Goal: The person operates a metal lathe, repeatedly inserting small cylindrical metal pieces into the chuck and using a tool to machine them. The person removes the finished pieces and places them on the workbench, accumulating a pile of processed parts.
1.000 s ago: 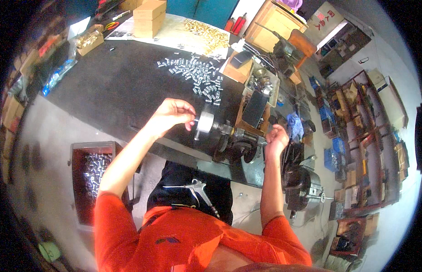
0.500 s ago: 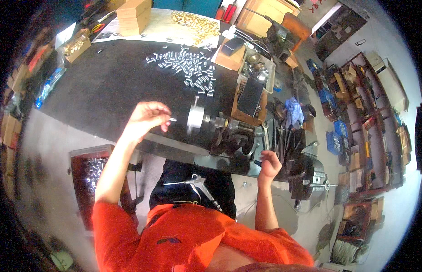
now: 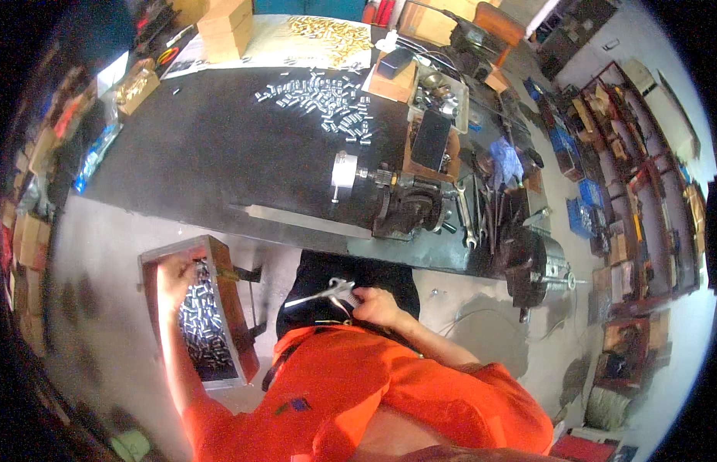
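Observation:
My left hand (image 3: pixel 176 279) reaches into the far end of a brown box (image 3: pixel 235 308) below the bench's front edge, on the left. Small shiny metal sleeves (image 3: pixel 203 319) fill much of that box. Blur and the box hide most of this hand's fingers, so whether it holds a piece is unclear. At my lap, my right hand (image 3: pixel 376 306) is closed round the handle of a silver air blow gun (image 3: pixel 339 291), whose thin nozzle points left. A round silver disc (image 3: pixel 344 175) on a dark spindle fixture (image 3: pixel 412 204) sits at the bench edge, touched by neither hand.
Many loose metal sleeves (image 3: pixel 328 104) lie on the dark bench (image 3: pixel 197 154), with brass-coloured pieces (image 3: pixel 331 38) on a white sheet behind. Wrenches (image 3: pixel 466 215) and a vise (image 3: pixel 536 269) are at the right. A cardboard box (image 3: pixel 224 31) stands far left.
My left hand has gone from beside the silver disc down into the box of sleeves. My right hand has moved from near the wrenches to the blow gun and taken hold of it.

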`<move>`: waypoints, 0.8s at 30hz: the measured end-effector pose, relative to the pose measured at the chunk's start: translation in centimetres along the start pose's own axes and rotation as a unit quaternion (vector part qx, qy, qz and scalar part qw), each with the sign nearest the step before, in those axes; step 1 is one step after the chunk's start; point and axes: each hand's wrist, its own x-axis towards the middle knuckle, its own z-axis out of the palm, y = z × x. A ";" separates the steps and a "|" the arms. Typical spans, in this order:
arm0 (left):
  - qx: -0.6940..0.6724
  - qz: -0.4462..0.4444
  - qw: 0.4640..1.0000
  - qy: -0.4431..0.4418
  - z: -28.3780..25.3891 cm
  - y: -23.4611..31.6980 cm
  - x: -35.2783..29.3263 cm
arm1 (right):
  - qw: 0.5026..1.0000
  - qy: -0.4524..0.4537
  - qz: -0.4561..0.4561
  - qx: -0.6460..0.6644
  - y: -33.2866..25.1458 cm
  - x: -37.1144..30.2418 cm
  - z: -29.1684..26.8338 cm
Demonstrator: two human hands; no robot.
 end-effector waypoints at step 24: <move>-0.470 0.023 0.878 0.090 16.0 8.5 14.3 | 0.981 0.055 0.176 0.064 -3.3 13.1 -39.9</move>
